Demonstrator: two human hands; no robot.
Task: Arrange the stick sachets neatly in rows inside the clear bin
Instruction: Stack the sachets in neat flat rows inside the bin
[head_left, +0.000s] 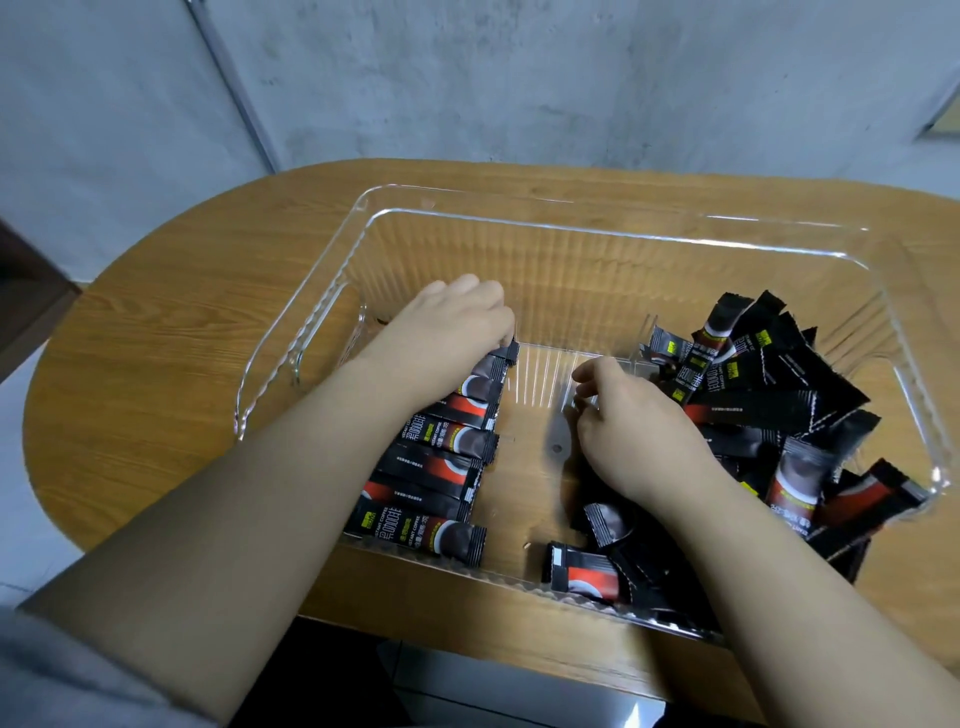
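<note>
While the left hand (457, 317) presses the row (441, 457) square against the bin (571, 228) wall, fingers curled over its far sachet, the right hand (639, 431) hovers beside the loose heap (779, 384), fingers curled; whether it holds anything I cannot tell.

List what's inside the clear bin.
Inside the clear bin: a neat sachet row at left, a loose sachet pile at right. The arms hide parts of both.

Plain room: wooden table (182, 332), bare concrete wall (519, 78).
</note>
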